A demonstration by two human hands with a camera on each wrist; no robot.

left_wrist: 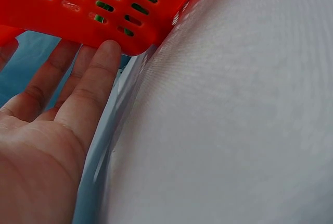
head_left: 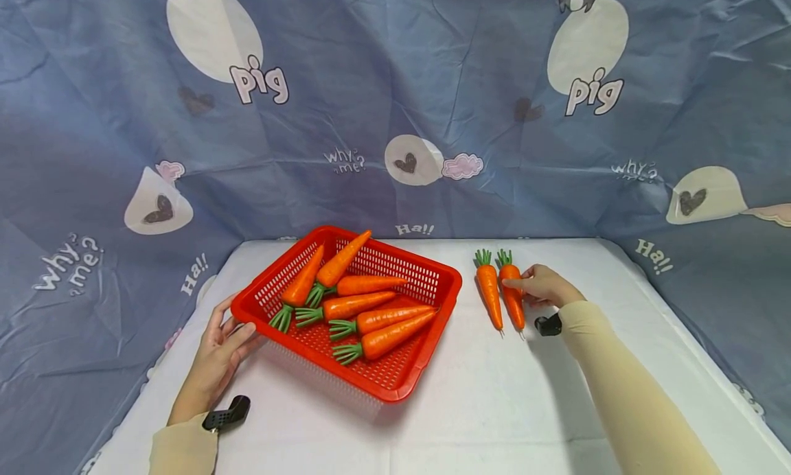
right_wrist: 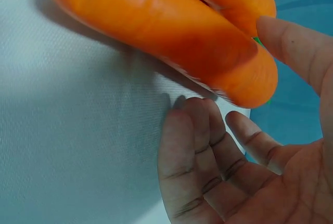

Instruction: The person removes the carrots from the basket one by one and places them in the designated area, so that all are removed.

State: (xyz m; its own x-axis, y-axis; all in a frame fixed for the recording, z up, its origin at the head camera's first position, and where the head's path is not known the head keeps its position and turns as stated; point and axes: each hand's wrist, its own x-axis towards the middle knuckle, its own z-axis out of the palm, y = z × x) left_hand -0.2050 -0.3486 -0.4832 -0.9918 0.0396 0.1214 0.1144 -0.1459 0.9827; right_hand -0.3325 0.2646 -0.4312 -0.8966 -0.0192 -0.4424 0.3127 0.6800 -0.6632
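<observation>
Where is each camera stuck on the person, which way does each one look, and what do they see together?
Head: on the head, looking forward and down at the red plastic basket of carrots; both hands and sleeves show, left hand and right hand.
Left wrist: on that wrist, looking past palm and fingers at the basket's slotted corner.
Right wrist: on that wrist, looking past palm, fingers and thumb at two loose carrots.
Shared: head and left wrist both show basket and left hand.
</observation>
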